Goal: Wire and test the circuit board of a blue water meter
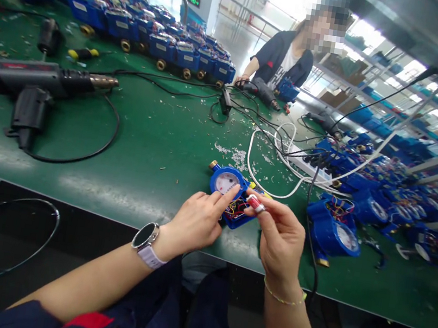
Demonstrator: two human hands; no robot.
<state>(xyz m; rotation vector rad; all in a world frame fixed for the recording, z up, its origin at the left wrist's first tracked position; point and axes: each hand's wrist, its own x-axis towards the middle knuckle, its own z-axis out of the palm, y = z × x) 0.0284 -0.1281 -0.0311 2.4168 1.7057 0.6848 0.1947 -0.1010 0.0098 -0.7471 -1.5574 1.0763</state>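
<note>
A blue water meter (226,182) with a round white dial lies near the front edge of the bench, its brass fitting pointing up and left. Its near compartment is uncovered and shows red, yellow and other thin wires (236,207). My left hand (198,218) holds the meter from the left, index finger stretched over the dial's edge and the other fingers curled. Just right of the compartment, my right hand (280,233) pinches a small red and silver battery-like cylinder (255,203) between thumb and fingers. A yellow and black tool handle (260,190) lies partly hidden behind that hand.
On the green bench (144,136) a heat gun (45,86) lies at left, near a yellow-black screwdriver (83,53). Meters (174,50) fill the back left; more (335,228) crowd the right. Cables and a white power strip (311,167) cross behind. A co-worker (286,59) stands opposite.
</note>
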